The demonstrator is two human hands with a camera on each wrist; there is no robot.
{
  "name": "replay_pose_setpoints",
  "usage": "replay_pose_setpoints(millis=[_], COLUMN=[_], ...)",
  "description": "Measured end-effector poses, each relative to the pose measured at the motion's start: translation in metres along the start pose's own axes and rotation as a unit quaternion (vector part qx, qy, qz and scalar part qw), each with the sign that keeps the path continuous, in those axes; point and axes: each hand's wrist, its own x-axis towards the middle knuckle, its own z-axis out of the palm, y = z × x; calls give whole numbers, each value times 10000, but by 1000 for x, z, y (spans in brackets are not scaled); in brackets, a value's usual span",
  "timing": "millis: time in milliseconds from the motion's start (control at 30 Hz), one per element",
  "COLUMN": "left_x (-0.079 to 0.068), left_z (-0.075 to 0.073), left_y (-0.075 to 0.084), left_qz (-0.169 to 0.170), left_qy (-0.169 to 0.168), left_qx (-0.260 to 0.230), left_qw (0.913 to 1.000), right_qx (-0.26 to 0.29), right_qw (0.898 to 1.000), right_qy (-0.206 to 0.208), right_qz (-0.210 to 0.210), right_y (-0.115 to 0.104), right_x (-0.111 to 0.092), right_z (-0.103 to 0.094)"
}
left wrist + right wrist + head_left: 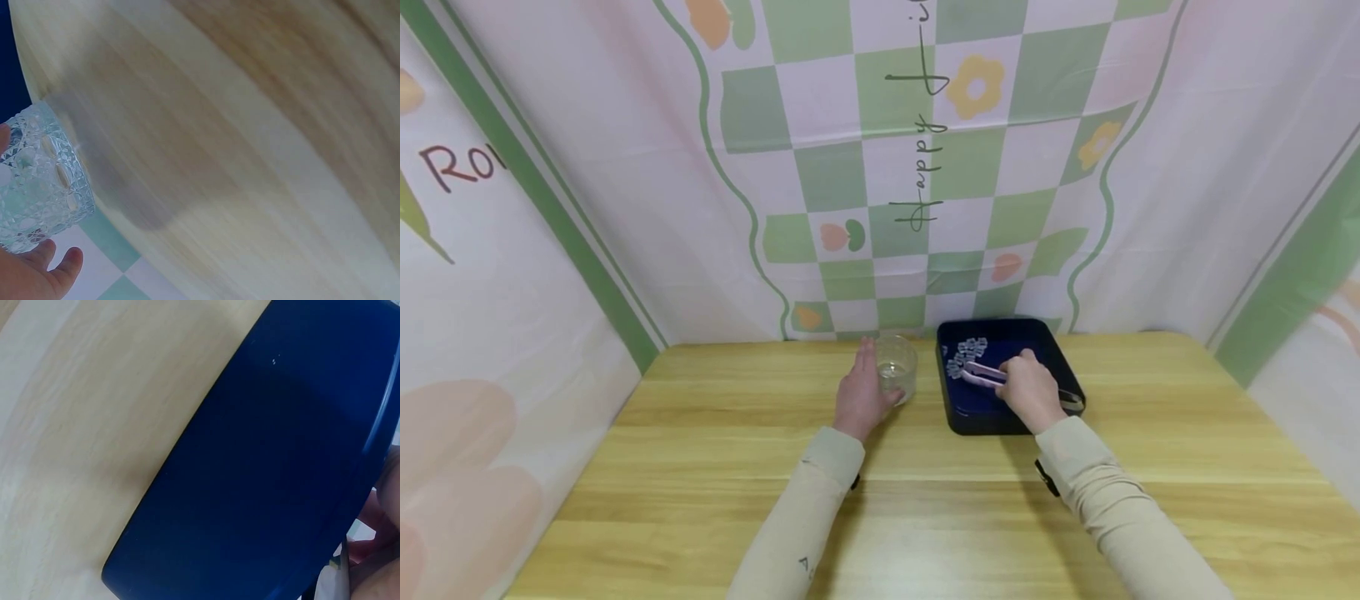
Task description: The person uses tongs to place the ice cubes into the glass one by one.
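Pink slim tongs (988, 371) and faceted round glass (898, 363) occupy both hands (861, 393) (1028, 387).

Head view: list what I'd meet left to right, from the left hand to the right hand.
Left hand → cup → clear pieces → right hand. Left out for overlapping: tray and tongs.

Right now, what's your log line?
left hand: holds clear round patterned cup; right hand: holds pink-tipped tongs; clear pieces: in dark-blue square tray
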Motion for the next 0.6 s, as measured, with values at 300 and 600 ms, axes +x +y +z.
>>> replay_pose_setpoints(millis=[300,600], left_x=[0,0], left_z=[0,1], left_y=[0,-1], left_qz=[24,-10], left_qy=[38,13], left_qx=[-46,-54], left_qw=[10000,10000], right_qx=[23,36], right_qw=[10000,9998], right_qy=[-63,-111], right_qz=[64,135], right_y=[-2,-2], right_x=[0,0], right_z=[1,3])
